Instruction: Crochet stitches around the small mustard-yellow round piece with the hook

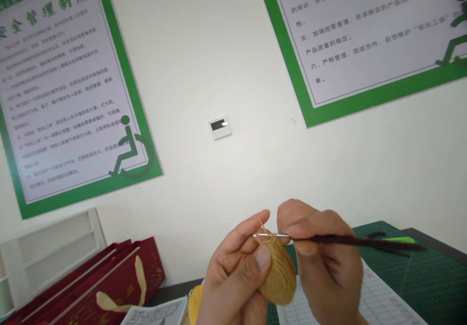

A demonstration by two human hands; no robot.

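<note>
My left hand [233, 271] pinches a round, tan crocheted piece [280, 276] between thumb and fingers, with a strand of yellow yarn [260, 220] looped over the forefinger. My right hand [321, 261] grips a crochet hook with a dark handle [350, 240]. Its thin metal shaft [272, 236] reaches left across the top edge of the crocheted piece and meets the yarn there. The hands are close together, and the lower part of the piece is visible below my left thumb.
A green cutting mat [412, 276] with a ruled paper form [365, 300] lies to the right. Red gift bags [109, 281], a white shelf [47, 252], a booklet [156, 313] and a yellow item [195, 303] are at lower left. Framed notices hang on the wall.
</note>
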